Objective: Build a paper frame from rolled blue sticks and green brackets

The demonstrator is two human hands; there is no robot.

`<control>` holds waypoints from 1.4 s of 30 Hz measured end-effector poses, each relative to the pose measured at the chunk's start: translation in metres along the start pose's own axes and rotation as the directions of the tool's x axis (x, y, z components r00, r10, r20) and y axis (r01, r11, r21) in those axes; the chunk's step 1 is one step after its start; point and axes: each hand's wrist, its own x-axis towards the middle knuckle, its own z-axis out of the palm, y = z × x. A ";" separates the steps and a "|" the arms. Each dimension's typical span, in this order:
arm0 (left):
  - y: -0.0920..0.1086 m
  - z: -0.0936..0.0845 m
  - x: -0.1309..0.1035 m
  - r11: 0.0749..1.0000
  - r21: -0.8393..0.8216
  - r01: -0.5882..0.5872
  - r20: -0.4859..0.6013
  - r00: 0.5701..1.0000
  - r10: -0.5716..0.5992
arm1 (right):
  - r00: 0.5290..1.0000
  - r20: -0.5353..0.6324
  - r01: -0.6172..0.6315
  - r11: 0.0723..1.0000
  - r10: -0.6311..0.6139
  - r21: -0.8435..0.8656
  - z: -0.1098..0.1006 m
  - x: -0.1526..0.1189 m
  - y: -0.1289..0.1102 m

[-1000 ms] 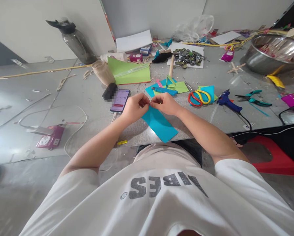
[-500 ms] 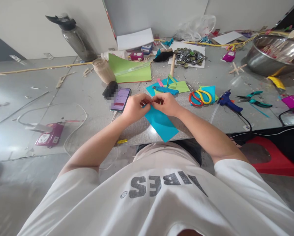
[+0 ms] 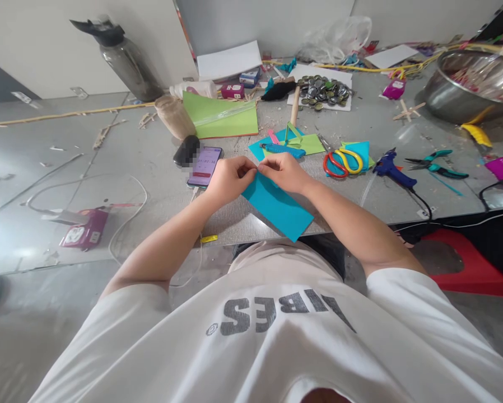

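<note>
A strip of blue paper (image 3: pixel 279 208) slants from my fingertips down over the table's front edge. My left hand (image 3: pixel 233 178) pinches its upper end, thumb against forefinger. Close beside it, my right hand (image 3: pixel 285 172) pinches the same end, the two sets of fingertips almost touching. The fingers cover the pinched edge, so any fold there is hidden. Just beyond the hands lie a blue utility knife (image 3: pixel 283 150) and green and blue paper pieces. Scissors with red and yellow handles (image 3: pixel 343 162) rest to the right of my right hand, on blue paper. A lit phone (image 3: pixel 205 166) lies by my left hand.
On the right are a blue glue gun (image 3: pixel 394 169), teal-handled pliers (image 3: pixel 438 164) and a steel bowl (image 3: pixel 465 95). Bottle caps (image 3: pixel 322 90) are heaped at the back, near a green sheet (image 3: pixel 222 117). A dark bottle (image 3: pixel 127 64) stands back left; a white cable (image 3: pixel 144 196) loops on the left.
The lower end of the blue paper has swung slightly right, and more of its face shows. Both hands keep pinching its upper end with small finger shifts. The camera view has shifted slightly.
</note>
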 end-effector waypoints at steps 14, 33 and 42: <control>0.002 0.001 0.003 0.989 -0.140 0.049 0.013 0.999 -0.048 | 0.999 0.038 -0.014 0.992 0.010 0.126 -0.002 0.001 0.007; 0.001 -0.003 0.009 0.985 -0.085 0.148 0.095 0.986 -0.140 | 0.969 -0.012 0.230 0.920 -0.247 -0.317 0.004 -0.009 0.001; -0.004 -0.008 0.009 0.989 -0.033 0.141 0.234 0.964 -0.129 | 0.978 0.035 0.207 0.922 -0.207 -0.327 0.003 -0.009 -0.005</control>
